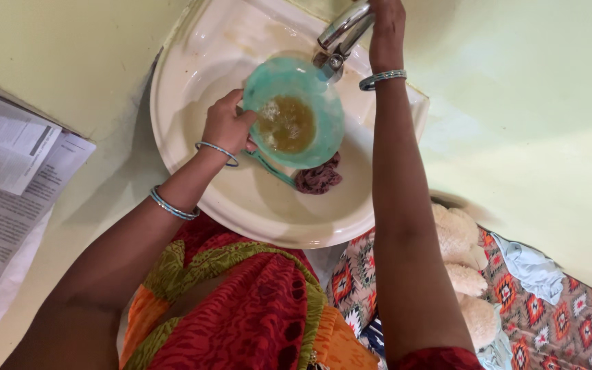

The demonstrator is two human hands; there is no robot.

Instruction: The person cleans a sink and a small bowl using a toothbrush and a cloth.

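My left hand (pixel 229 125) grips the rim of a teal plastic bowl (pixel 323 130) and holds it over a white wash basin (pixel 193 89). The bowl holds murky brown water (pixel 288 123) and sits just under the spout of a metal tap (pixel 340 34). Above it, my right hand (pixel 386 27) rests on top of the tap, fingers closed around it. Bangles circle both wrists. A dark reddish cloth (pixel 319 178) lies in the basin below the bowl, with a thin teal strip beside it.
Pale yellow-green walls surround the basin. Sheets of newspaper (pixel 8 178) lie at the left. At the lower right, a patterned fabric (pixel 556 322) carries a cream fluffy toy (pixel 462 267) and a light blue cloth (pixel 532 267).
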